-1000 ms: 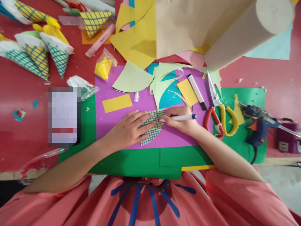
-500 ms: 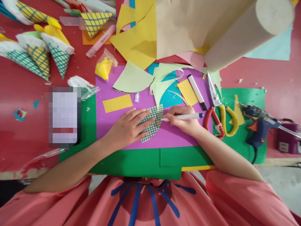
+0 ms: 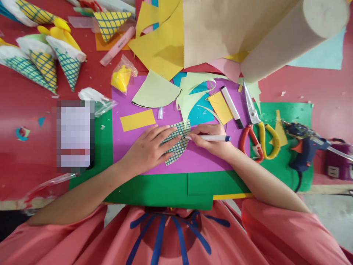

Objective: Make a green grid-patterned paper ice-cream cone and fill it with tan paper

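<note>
A pale green paper piece [image 3: 179, 145] with a dark blue grid lies on the purple sheet [image 3: 129, 147]. My left hand [image 3: 150, 149] rests flat on its left part, fingers spread. In my right hand [image 3: 211, 141] is a white marker [image 3: 215, 138] with a blue end, its tip at the right part of the gridded paper. Above the hands are a yellow strip [image 3: 138, 120], a small clear-white cap [image 3: 160, 113] and a light green fan-shaped paper [image 3: 156, 90].
Scissors [image 3: 253, 114], a second marker [image 3: 231, 106] and a glue gun [image 3: 302, 151] lie to the right. Decorated paper cones [image 3: 68, 62] are at the upper left, above a blurred-out object [image 3: 74, 136]. A large paper roll [image 3: 289, 40] stands at the upper right.
The marker in my right hand has shifted slightly left, and more grid lines show crossing on the right part of the paper. My left hand stays in nearly the same place.
</note>
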Motion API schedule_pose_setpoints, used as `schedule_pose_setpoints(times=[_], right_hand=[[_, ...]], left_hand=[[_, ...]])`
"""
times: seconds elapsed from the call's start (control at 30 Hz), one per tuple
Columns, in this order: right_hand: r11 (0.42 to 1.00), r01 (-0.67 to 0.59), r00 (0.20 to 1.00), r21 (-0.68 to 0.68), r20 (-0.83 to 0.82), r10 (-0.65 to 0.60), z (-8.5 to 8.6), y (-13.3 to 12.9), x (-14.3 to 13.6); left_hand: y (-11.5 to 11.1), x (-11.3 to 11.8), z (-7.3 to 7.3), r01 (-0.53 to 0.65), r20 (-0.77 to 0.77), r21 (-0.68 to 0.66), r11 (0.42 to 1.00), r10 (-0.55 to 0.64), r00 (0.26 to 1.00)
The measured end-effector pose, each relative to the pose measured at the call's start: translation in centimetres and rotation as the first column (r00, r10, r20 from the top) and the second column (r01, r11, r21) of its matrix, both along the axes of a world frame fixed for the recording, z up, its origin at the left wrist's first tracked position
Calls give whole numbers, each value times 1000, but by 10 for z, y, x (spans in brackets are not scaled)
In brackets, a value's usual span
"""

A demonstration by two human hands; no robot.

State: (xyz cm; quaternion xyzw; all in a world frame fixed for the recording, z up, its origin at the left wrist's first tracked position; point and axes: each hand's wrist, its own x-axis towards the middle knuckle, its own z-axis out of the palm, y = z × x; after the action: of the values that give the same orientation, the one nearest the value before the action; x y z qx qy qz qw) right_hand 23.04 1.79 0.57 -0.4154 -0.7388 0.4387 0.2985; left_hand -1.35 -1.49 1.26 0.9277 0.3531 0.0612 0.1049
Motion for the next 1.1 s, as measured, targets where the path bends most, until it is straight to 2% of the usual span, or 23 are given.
schedule_pose_setpoints(times=[0.9, 1.1], right_hand=[[990, -137, 990, -34, -37, 136, 2, 0, 2], [993, -48, 994, -103, -106, 37, 6, 2, 3]], left_hand=[[0, 0, -1, 16, -8, 57, 998, -16, 1000], [1, -1, 0, 27, 10, 32, 999, -27, 1000]])
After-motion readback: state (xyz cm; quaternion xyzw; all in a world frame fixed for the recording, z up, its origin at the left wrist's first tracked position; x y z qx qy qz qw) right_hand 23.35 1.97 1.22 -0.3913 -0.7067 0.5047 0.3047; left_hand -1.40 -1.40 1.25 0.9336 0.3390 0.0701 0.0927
